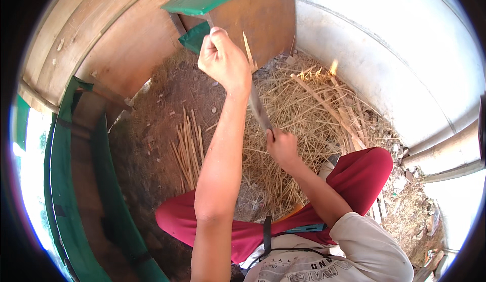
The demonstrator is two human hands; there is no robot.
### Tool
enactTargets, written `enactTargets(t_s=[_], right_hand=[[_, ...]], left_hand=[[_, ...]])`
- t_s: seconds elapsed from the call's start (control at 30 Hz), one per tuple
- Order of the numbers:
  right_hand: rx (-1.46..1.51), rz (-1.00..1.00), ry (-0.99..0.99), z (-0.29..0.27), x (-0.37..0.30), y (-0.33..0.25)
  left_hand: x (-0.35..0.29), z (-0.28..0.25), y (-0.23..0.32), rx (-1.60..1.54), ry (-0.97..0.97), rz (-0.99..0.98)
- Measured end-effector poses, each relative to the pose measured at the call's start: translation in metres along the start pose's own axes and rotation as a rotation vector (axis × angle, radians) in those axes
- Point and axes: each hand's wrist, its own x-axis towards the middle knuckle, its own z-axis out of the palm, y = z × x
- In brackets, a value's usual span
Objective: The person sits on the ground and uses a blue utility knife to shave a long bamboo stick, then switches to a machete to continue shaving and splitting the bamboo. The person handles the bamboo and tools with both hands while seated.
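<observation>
My left hand (224,62) is raised high in front of me, its fingers curled into a fist with the thumb on top. What it holds, if anything, is hidden. Just right of that hand a pale split strip (247,49), which looks like bamboo, stands out against the brown box; whether the fist touches it I cannot tell. Lower down, my right hand (283,148) grips the handle end of a long-bladed knife (260,111). The blade slants up and left, and its upper part passes behind my left wrist.
Pale bamboo strips (188,145) lie bundled on the dirt at left. Straw-like shavings (288,120) and longer poles (329,105) cover the ground at right. A green-topped brown box (258,24) stands ahead, a green-edged trough (83,181) at left. White sheeting (390,44) walls the right.
</observation>
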Motion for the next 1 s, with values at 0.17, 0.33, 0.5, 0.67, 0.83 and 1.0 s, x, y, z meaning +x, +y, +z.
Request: enactTargets(t_s=[0.17,0.33,0.5,0.67,0.83,1.0], right_hand=[[0.088,-0.020,0.054,-0.014,0.019,-0.032],[-0.007,-0.134,0.090,-0.022,0.020,-0.043],[-0.112,0.011,-0.085,0.011,-0.003,0.020],[0.048,-0.094,0.074,-0.026,0.016,-0.046],[-0.197,0.019,-0.235,0.053,-0.046,0.064],[-0.116,0.012,-0.143,0.050,-0.047,0.047]], left_hand=[[0.007,-0.022,-0.002,-0.005,0.010,-0.043],[0.001,-0.015,0.002,-0.041,0.021,-0.021],[-0.004,0.001,0.009,0.000,-0.005,-0.039],[0.003,-0.017,0.002,-0.055,0.020,-0.062],[0.017,-0.015,-0.001,-0.037,0.012,-0.023],[0.022,-0.040,0.003,-0.041,0.015,-0.007]])
